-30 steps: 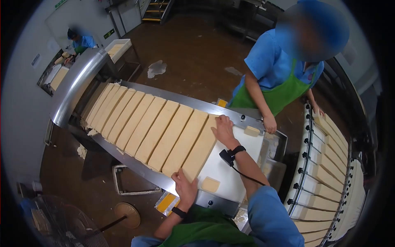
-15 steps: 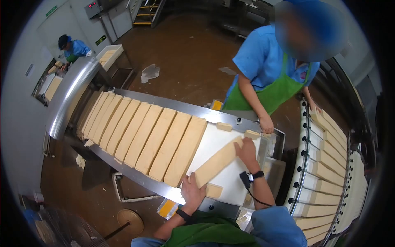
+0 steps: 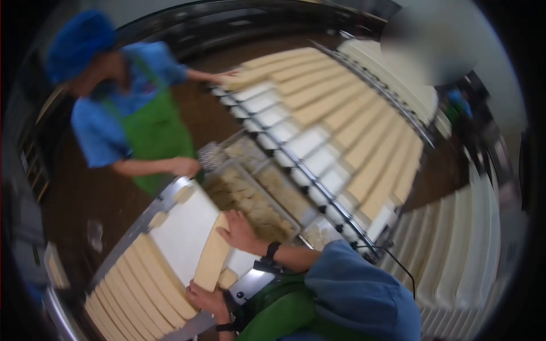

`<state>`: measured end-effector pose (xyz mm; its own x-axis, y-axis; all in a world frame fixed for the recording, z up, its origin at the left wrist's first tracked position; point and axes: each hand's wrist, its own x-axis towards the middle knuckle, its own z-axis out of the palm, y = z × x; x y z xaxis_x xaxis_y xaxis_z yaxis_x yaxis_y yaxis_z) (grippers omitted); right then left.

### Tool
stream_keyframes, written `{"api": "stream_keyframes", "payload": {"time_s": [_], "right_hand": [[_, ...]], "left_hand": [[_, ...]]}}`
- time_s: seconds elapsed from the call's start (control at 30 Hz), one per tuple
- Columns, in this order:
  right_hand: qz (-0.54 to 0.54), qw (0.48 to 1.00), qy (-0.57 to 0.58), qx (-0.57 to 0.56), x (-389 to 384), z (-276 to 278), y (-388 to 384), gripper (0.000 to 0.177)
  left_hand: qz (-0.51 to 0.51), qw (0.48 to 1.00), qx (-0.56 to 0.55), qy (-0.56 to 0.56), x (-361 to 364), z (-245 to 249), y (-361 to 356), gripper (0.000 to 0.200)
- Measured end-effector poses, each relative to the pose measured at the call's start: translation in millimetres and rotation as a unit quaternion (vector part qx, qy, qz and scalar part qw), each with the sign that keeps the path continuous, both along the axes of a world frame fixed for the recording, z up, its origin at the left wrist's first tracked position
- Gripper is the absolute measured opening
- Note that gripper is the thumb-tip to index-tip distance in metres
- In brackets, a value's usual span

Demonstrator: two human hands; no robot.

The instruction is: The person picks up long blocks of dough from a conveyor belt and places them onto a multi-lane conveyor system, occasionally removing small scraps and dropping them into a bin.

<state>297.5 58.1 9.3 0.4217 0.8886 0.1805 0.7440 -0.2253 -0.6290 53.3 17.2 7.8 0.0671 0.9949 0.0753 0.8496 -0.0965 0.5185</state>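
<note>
A long, flat dough strip [image 3: 212, 253] lies across the white belt [image 3: 187, 227], slightly curved. My right hand [image 3: 240, 230] grips its far end, and my left hand [image 3: 207, 300] grips its near end. Several similar strips [image 3: 139, 284] lie side by side on the conveyor at the lower left. A small dough piece [image 3: 227, 278] is beside the held strip, close to my left hand. Two more small pieces [image 3: 183, 194] lie at the far end of the belt. The view is somewhat blurred by motion.
A co-worker in a green apron [image 3: 156, 128] stands at the upper left, one hand at the far rack. Trays of dough scraps [image 3: 244, 199] sit between the belt and a wide roller rack [image 3: 301, 162] bearing rows of strips. White ribbed sheets [image 3: 455, 250] are at the right.
The view has swung to the right, bringing the roller rack and scrap trays into sight. Both my hands still hold the strip, which now bends a little.
</note>
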Motion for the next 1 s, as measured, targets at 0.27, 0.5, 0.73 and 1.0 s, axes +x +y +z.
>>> {"api": "stream_keyframes", "payload": {"time_s": [0.27,0.5,0.73,1.0], "right_hand": [[-0.295,0.933,-0.050,0.201,110,68,-179,0.051],[-0.486,0.839,-0.056,0.238,202,103,-363,0.036],[-0.456,0.886,0.009,0.086,261,61,-452,0.032],[-0.505,0.840,-0.167,-0.108,274,76,-433,0.046]], "left_hand": [[-0.272,0.941,0.152,-0.128,132,47,-27,0.066],[-0.532,0.841,0.007,-0.096,254,147,-122,0.075],[-0.667,0.675,-0.311,-0.055,275,155,-181,0.081],[-0.512,0.629,-0.571,-0.127,321,108,-208,0.080]]}}
